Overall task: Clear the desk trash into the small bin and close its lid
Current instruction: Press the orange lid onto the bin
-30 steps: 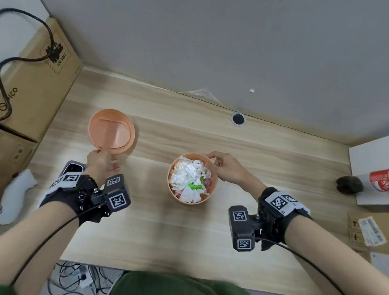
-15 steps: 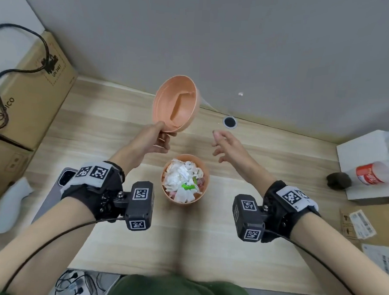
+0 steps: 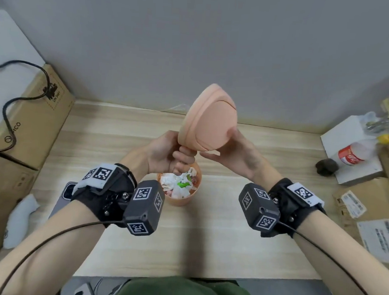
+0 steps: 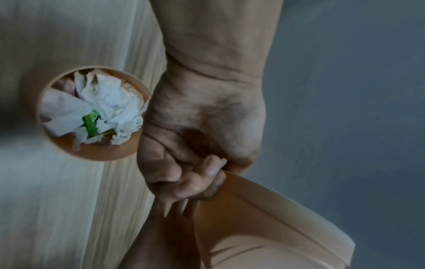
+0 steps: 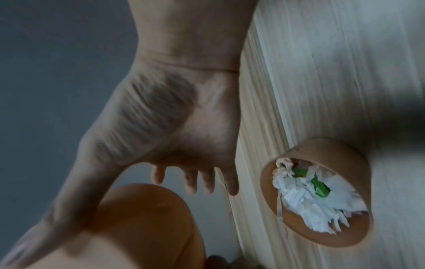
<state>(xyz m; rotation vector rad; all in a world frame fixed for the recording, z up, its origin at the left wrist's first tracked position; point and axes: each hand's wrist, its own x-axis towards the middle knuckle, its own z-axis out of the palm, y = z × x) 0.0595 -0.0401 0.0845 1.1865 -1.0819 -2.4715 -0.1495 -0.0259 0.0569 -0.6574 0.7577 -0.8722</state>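
Observation:
The small peach bin (image 3: 179,199) stands on the wooden desk (image 3: 207,241), stuffed with crumpled white paper and a green scrap (image 3: 176,184). Its peach lid (image 3: 209,119) is held tilted in the air just above and behind the bin, outer face toward me. My left hand (image 3: 177,154) grips the lid's lower left rim with curled fingers. My right hand (image 3: 231,150) touches the lid's right side, thumb lying against its face and fingers straight beneath the lower edge. The left wrist view shows the curled left hand (image 4: 190,178) on the lid (image 4: 264,227) beside the bin (image 4: 103,152). The right wrist view shows the flat right hand (image 5: 184,127), the lid (image 5: 138,227) and the bin (image 5: 322,151).
Cardboard boxes (image 3: 34,109) with a black cable line the left side. A phone (image 3: 64,195) and a white cloth (image 3: 21,220) lie at the left edge. At right sit a white box (image 3: 345,136), a cola bottle (image 3: 351,154), a dark lump (image 3: 326,166) and labelled cartons (image 3: 365,199).
My left hand lifted the lid from the desk's left side, carried it over the bin and turned its outer face toward me. My right hand left the bin rim and rose to the lid.

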